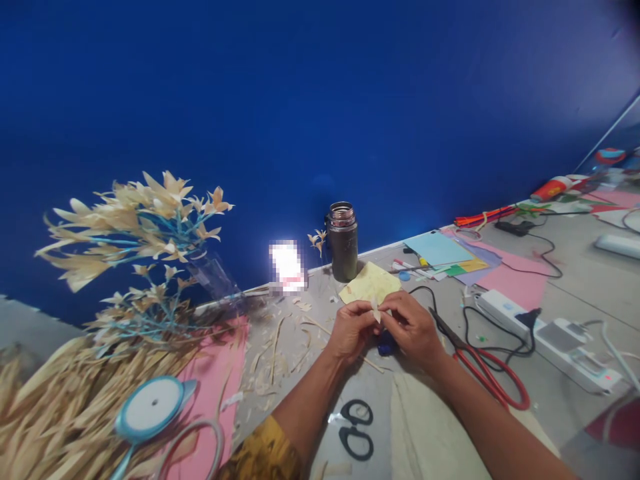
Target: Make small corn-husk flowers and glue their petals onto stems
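Note:
Both my hands meet over the middle of the table, pinching a small pale piece that looks like dried husk (377,312) between their fingertips. My left hand (353,330) is closed on its left side, and my right hand (413,330) is closed on its right. Just behind the fingers lies a yellow paper (373,283). A dark blue object (386,345) shows partly under my hands; its kind is hidden. Closer to me, black-handled scissors (357,430) lie between my forearms. Red-handled scissors (493,373) rest right of my right hand.
A dark open flask (343,247) stands by the blue wall. At left are husk flowers (150,227) in a clear vase, a heap of dried husks (65,407) and a ribbon roll (153,403). Rightward lie a power strip (560,340), cables and coloured papers (440,250). Scraps litter the table.

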Motion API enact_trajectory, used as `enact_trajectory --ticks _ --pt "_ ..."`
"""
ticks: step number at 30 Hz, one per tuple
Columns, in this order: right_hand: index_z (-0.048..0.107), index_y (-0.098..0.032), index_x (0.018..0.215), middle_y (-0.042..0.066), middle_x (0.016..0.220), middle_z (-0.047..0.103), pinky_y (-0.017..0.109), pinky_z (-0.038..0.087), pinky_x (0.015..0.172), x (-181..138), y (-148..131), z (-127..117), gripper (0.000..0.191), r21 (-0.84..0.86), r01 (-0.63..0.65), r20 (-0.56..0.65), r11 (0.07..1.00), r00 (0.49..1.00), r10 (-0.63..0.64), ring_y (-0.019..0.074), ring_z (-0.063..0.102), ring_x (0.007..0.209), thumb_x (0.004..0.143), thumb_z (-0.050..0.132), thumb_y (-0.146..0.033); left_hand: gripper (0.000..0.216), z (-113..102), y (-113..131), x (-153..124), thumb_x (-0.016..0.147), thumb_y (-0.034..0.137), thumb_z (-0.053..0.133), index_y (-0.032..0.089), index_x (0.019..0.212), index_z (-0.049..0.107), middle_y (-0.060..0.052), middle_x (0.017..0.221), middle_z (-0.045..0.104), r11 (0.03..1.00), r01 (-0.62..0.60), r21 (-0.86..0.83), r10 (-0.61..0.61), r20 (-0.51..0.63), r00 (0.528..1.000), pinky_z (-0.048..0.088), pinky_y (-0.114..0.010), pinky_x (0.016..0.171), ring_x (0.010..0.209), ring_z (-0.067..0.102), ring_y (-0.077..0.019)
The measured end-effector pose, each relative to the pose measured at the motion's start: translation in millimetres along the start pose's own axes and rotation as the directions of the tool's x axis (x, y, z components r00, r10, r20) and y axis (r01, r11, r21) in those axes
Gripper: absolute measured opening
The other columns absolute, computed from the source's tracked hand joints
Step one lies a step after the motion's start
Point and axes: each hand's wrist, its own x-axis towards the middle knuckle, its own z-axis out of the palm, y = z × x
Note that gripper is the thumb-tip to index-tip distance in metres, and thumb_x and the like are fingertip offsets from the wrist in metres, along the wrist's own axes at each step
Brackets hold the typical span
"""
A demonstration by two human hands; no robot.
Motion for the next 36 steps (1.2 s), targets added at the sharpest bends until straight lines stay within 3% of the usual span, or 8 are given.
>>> enact_trajectory --ticks 8,12,20,24,30,33,36 --pt "0.068 -0.021 0.088 0.005 0.089 0.067 0.03 0.051 0.07 -0.2 3.9 -3.0 0.012 -0.01 -0.033 0.015 0.999 0.999 0.033 0.0185 0.064 0.079 0.089 0.06 -0.013 0.031 -1.3 -5.0 3.3 0.057 0.026 0.092 0.009 0.075 0.073 -0.003 0.058 0.065 0.997 -0.056 0.062 0.06 -0.077 0.995 0.042 -0.024 0.055 0.051 0.056 -0.0099" --pt "0.072 -0.021 0.093 0.006 0.092 0.069 0.03 0.053 0.078 0.3 4.5 -1.7 0.016 0.034 -0.051 0.058 0.998 0.997 0.049 0.0192 0.067 0.086 0.094 0.058 -0.015 0.032 -0.3 -2.3 3.7 0.061 0.032 0.09 0.01 0.075 0.072 -0.002 0.056 0.064 0.992 -0.107 0.073 0.113 -0.08 0.99 0.041 -0.023 0.054 0.049 0.054 -0.0094" --pt "0.074 -0.022 0.095 0.007 0.093 0.071 0.032 0.054 0.08 -1.0 10.4 1.0 0.02 0.015 -0.092 0.077 0.996 0.993 0.091 0.0207 0.068 0.088 0.098 0.055 -0.018 0.035 2.4 -3.5 4.2 0.059 0.033 0.091 0.01 0.08 0.073 -0.003 0.063 0.067 0.991 -0.097 0.093 0.11 -0.14 0.984 0.044 -0.023 0.055 0.051 0.056 -0.0094" --pt "0.074 -0.023 0.1 0.007 0.097 0.072 0.032 0.054 0.081 -1.9 11.4 0.6 0.021 -0.008 -0.07 0.096 0.998 0.993 0.07 0.0212 0.069 0.09 0.098 0.054 -0.018 0.032 4.0 0.8 1.6 0.057 0.029 0.09 0.012 0.078 0.074 -0.003 0.064 0.067 0.968 -0.111 0.223 0.154 -0.181 0.971 0.044 -0.024 0.056 0.053 0.057 -0.0107" --pt "0.073 -0.023 0.096 0.007 0.093 0.072 0.032 0.053 0.081 0.6 2.8 -2.5 0.02 0.05 -0.07 0.079 0.996 0.995 0.066 0.0206 0.068 0.088 0.098 0.053 -0.02 0.018 12.0 8.9 -5.4 0.073 0.032 0.075 0.015 0.072 0.071 0.0 0.054 0.06 0.84 -0.213 0.5 0.316 -0.131 0.94 0.041 -0.024 0.057 0.052 0.052 -0.0111" --pt "0.069 -0.022 0.09 0.006 0.088 0.072 0.032 0.052 0.078 2.5 -2.3 -6.7 0.02 0.087 -0.157 0.045 0.984 0.987 0.153 0.0201 0.067 0.084 0.099 0.052 -0.026 0.018 13.1 12.4 -9.4 0.077 0.032 0.071 0.016 0.069 0.067 0.001 0.055 0.058 0.816 -0.216 0.536 0.345 -0.153 0.926 0.041 -0.024 0.057 0.052 0.051 -0.011" --pt "0.061 -0.022 0.082 0.001 0.072 0.066 0.029 0.048 0.063 2.6 -5.2 -11.6 0.027 0.148 -0.321 0.085 0.935 0.946 0.312 0.0169 0.062 0.065 0.1 0.046 -0.034 0.022 10.9 19.5 -18.7 0.077 0.034 0.071 0.015 0.067 0.065 0.001 0.054 0.058 0.834 -0.181 0.522 0.318 -0.185 0.93 0.041 -0.024 0.058 0.052 0.05 -0.0107"
